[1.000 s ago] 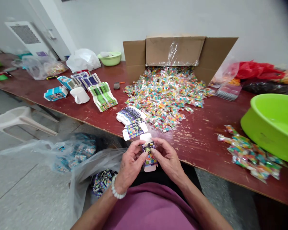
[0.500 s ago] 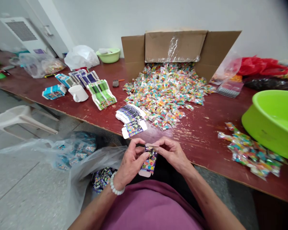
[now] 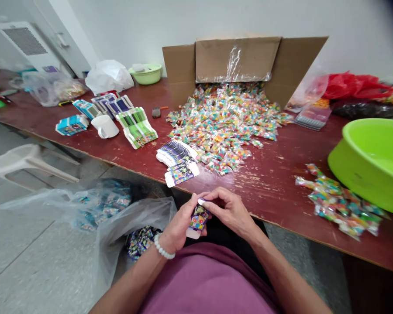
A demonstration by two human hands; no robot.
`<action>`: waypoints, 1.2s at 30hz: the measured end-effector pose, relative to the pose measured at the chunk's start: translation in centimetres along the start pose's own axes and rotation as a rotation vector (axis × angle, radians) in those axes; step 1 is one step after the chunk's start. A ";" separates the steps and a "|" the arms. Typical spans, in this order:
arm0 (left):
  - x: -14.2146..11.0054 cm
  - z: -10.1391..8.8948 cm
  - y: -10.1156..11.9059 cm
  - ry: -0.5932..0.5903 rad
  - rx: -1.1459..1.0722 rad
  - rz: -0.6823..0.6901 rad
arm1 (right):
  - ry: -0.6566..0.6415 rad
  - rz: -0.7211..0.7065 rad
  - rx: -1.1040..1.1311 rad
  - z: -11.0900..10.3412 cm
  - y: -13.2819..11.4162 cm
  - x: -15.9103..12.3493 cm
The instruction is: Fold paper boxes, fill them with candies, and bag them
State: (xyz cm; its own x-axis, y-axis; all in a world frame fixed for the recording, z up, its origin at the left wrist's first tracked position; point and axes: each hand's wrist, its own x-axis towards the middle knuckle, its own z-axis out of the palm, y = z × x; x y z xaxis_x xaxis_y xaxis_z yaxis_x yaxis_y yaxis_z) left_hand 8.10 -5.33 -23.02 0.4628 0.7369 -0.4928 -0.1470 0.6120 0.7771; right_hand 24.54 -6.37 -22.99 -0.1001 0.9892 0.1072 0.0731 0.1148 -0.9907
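A small purple printed candy box (image 3: 198,219) is between my hands, just off the table's front edge. My left hand (image 3: 180,220), a pale bead bracelet at its wrist, is wrapped round the box from the left and beneath. The fingers of my right hand (image 3: 228,208) pinch the white flap at the box's top end. A white flap also sticks out at the lower end. On the table just beyond lies a fanned stack of flat purple boxes (image 3: 180,161). Behind it spreads a large heap of wrapped candies (image 3: 225,126).
An open cardboard carton (image 3: 237,59) backs the candy heap. To the right are a green basin (image 3: 370,165) and a smaller candy pile (image 3: 342,203). Green flat boxes (image 3: 137,126) and a white mug (image 3: 105,127) stand left. Below hangs a clear plastic bag (image 3: 108,235) by a white stool (image 3: 26,163).
My left hand has turned and closed further round the box, its fingers now under it. My right fingers have pressed the top flap down. The view has shifted slightly.
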 end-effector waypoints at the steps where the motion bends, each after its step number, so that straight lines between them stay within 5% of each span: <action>1: -0.1 0.1 0.1 0.015 0.030 0.019 | 0.005 0.008 -0.020 0.0 0.1 0.1; 7: -0.2 0.4 0.2 0.028 0.139 0.067 | 0.000 0.151 0.220 0.1 0.2 0.9; 15: -0.1 -0.1 0.0 0.033 0.132 0.087 | 0.111 0.105 0.178 1.0 0.5 0.6; 21: 0.0 -0.3 -0.6 0.002 0.009 0.017 | -0.080 -0.105 -0.067 0.4 -0.2 0.1; 24: 0.2 -0.1 -0.8 0.020 -0.048 0.033 | -0.066 -0.242 -0.206 0.7 -0.1 -0.3; 28: 0.5 0.0 -0.9 0.029 -0.081 0.063 | -0.101 -0.222 -0.343 -0.7 1.6 1.3; 33: 0.6 -0.8 -2.1 0.014 -0.139 -0.008 | 0.281 -0.192 -0.915 -4.9 5.4 5.7; 36: 0.4 -2.1 -3.0 -0.022 -0.054 -0.061 | 0.322 -0.140 -1.161 -5.9 7.0 7.1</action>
State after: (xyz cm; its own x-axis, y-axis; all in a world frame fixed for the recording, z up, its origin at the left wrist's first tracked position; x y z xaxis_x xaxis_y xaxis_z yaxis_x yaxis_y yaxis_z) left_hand 6.87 -6.24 -26.37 0.4913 0.6919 -0.5291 -0.1651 0.6704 0.7234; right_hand 30.16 2.00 -28.71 0.0609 0.9199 0.3873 0.9440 0.0730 -0.3217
